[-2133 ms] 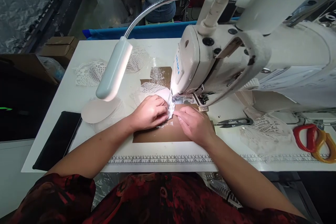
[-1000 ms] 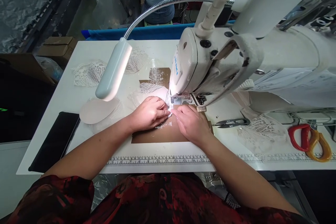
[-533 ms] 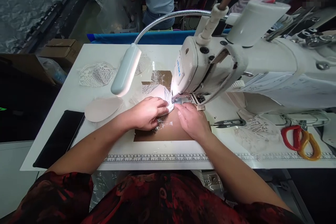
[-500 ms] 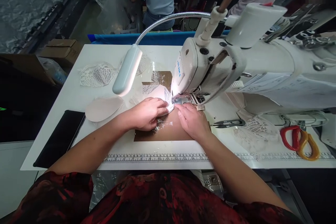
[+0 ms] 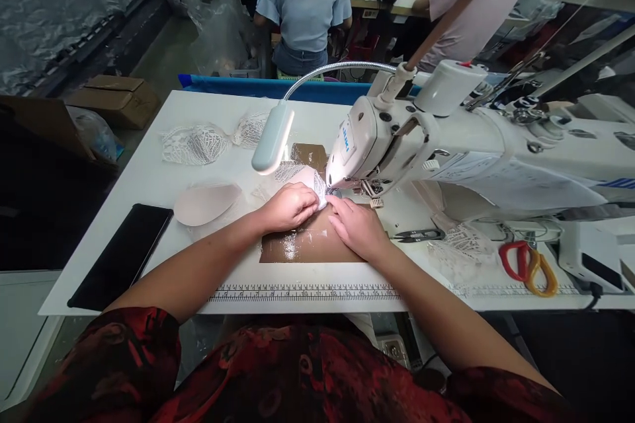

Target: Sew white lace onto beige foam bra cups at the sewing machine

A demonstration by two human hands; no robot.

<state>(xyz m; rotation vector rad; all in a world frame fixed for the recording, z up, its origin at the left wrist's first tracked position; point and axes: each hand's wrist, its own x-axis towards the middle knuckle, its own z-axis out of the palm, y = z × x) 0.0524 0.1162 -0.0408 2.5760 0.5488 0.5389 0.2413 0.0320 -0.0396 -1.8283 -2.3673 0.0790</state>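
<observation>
A white lace fabric piece (image 5: pixel 308 177) with a smooth pale lining lies under the head of the sewing machine (image 5: pixel 354 139), lit brightly near the needle. My left hand (image 5: pixel 292 205) is closed on its near edge, fingers bent and pressed together. On the other side of the needle, my right hand (image 5: pixel 360 228) pinches the edge of the same piece with thumb and index finger; the exact grip is partly hidden. Both hands rest over a brown taped sheet (image 5: pixel 307 248) on the white table (image 5: pixel 238 277).
Lace pieces (image 5: pixel 196 144) and a pale oval pad (image 5: pixel 207 203) lie left, near a black phone-like slab (image 5: pixel 122 254). A lamp (image 5: pixel 272 139) overhangs the table. Thread snips (image 5: pixel 419 236), more lace (image 5: pixel 464 244) and scissors (image 5: pixel 528 268) lie right. Two people sit beyond.
My view has shifted and tilted up, showing more of the people and tables beyond. Both hands stay at the needle with the lace piece, with only slight finger movement.
</observation>
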